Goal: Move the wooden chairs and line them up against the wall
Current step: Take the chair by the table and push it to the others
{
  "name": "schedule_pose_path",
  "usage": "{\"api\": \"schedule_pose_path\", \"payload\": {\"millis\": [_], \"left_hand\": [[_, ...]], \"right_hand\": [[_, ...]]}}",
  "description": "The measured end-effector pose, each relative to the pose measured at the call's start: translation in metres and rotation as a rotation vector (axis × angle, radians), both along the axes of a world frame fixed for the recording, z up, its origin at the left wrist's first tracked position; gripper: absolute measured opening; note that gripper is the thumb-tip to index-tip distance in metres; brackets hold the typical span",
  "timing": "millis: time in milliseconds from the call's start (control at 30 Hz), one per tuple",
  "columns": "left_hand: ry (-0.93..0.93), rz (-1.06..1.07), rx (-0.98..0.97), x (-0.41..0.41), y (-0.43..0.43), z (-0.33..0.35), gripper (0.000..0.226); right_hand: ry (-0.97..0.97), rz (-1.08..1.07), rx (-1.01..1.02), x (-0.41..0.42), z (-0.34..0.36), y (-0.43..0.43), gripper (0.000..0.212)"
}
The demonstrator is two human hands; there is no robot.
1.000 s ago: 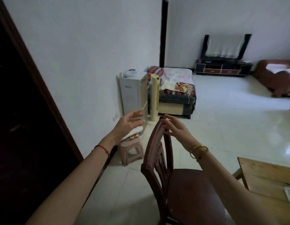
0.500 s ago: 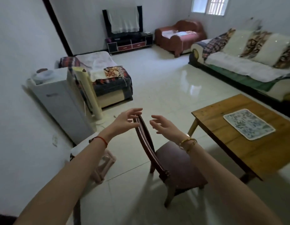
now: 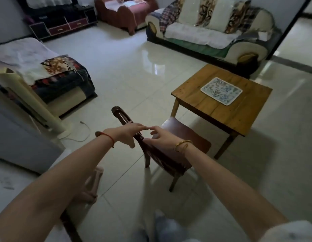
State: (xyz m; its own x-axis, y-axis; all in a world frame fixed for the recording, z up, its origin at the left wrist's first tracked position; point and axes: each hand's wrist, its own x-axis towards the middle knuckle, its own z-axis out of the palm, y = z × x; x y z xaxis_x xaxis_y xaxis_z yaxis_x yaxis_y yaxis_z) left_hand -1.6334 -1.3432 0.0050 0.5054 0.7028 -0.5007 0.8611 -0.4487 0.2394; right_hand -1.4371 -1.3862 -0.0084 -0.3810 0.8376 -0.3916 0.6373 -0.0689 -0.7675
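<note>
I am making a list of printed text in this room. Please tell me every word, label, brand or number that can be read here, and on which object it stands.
No text can be read in this view.
TV cabinet: small pale marks on the drawer fronts, too small and blurred to read.
Patterned mat on the wooden table: only a leaf pattern, no lettering.
White appliance at the left: no label shows.

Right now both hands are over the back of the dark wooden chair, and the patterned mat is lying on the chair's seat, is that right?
Not quite. Both hands, left hand and right hand, are over the back of the wooden chair, but the patterned mat lies on the wooden table beside it, not on the seat. The head view shows this.
</note>
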Motion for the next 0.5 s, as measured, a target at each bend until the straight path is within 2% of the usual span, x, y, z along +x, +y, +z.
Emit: {"api": "schedule_pose_path", "payload": {"millis": [100,200,367,500], "left_hand": [[0.144,-0.229,0.114,-0.006,0.012,-0.017,0.1],[0.197,-0.37,0.224,-0.012,0.02,-0.033,0.093],[0.099,-0.448,0.395,-0.016,0.029,-0.05,0.064],[0.086,-0.4,0.404,-0.015,0.035,-0.056,0.057]], "right_hand": [[-0.132,-0.006,-0.037,-0.009,-0.008,-0.011,0.096],[-0.284,-0.011,-0.034,-0.022,-0.016,-0.021,0.097],[-0.473,-0.08,0.031,-0.043,-0.034,-0.033,0.067],[-0.539,-0.182,0.126,-0.05,-0.039,-0.036,0.049]]}}
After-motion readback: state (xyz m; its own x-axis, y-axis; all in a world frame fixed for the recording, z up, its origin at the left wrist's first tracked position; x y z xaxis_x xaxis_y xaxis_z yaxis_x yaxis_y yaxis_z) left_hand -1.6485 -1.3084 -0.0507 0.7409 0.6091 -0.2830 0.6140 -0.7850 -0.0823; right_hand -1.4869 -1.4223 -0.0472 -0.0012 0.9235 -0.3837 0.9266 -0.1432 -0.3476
